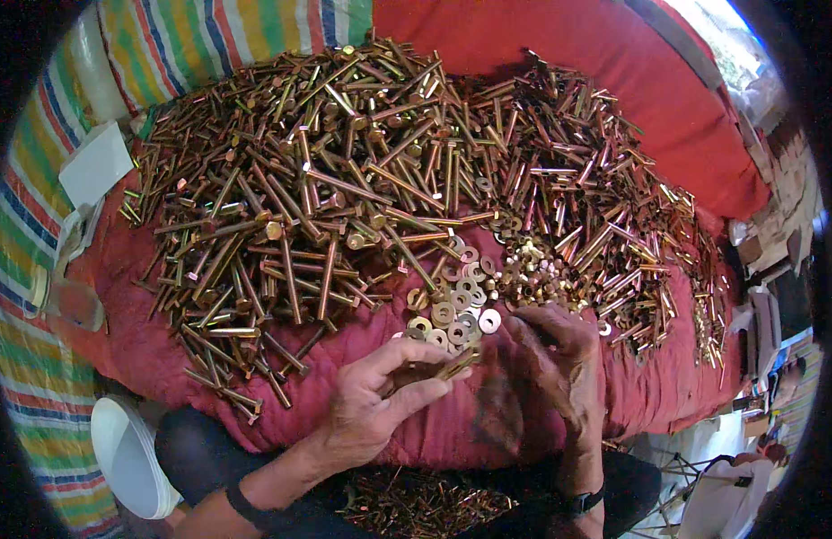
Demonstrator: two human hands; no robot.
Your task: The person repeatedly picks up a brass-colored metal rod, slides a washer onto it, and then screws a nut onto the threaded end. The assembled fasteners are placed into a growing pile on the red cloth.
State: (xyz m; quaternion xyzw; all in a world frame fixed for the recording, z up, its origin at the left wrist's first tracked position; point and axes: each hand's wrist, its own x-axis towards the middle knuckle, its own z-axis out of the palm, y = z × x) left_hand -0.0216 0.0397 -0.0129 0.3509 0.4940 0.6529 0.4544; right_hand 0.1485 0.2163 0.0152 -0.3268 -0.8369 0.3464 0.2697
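A brass bolt (452, 366) lies pinched in the left hand (371, 404), near centre; the right hand (555, 346) curls narrow beside the washers (452, 310). Beyond, heaped bolts (344, 180) cover a red cloth (667, 117); a white card (94, 163) lies far left, a white bucket (128, 458) near left.

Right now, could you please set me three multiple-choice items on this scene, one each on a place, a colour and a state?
1. Where do the washers lie?
A. in the white bucket
B. on the cloth, just beyond the hands
C. on the striped sheet

2. What colour is the cloth under the bolts?
A. red
B. blue
C. grey

3. What is the left hand doing?
A. lying flat and empty
B. gripping the bucket
C. holding a bolt at its fingers

Answers: B, they sit between the bolt heaps before the fingertips; A, red shows all around the heap; C, a brass bolt shows between thumb and fingers.
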